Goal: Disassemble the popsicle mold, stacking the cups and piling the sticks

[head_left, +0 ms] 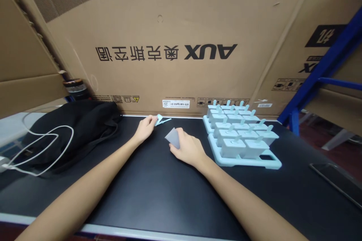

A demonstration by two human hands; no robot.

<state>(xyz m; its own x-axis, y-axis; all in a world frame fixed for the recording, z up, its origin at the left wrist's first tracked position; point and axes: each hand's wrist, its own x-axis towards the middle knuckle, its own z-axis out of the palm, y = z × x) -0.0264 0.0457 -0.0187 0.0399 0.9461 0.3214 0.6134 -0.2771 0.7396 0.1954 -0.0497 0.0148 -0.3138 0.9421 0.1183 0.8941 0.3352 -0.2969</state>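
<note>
A small grey mould cup (173, 137) is held just right of the frame's centre, clasped by the right hand (188, 148), whose fingers are wrapped round its lower right side while its tapered, lighter face is turned up and to the left. A little above and to the left of it, a pale blue stick lid (161, 120) is pinched at its cap end by the fingertips of the left hand (145, 128); its thin stick is pointed to the right, toward the upper middle of the frame, so the long axis is laid nearly level across the picture. The two pieces are near each other but apart, with bare black tabletop (158, 192) seen between them; the stick tip is ended just above the cup's upper edge. Both grips are thus closed, each on its own piece, and neither hand is free.

To the right of the cup, a pale blue mould tray (249, 162) is set on the tabletop, filled with rows of cups with sticks standing up; one slot at its near right corner appears open. The right hand is the nearer one to that tray. At the left of the frame a black bag (79, 124) and a white cable (42, 139) are lain, and a large cardboard box (175, 26) is stood behind everything
</note>
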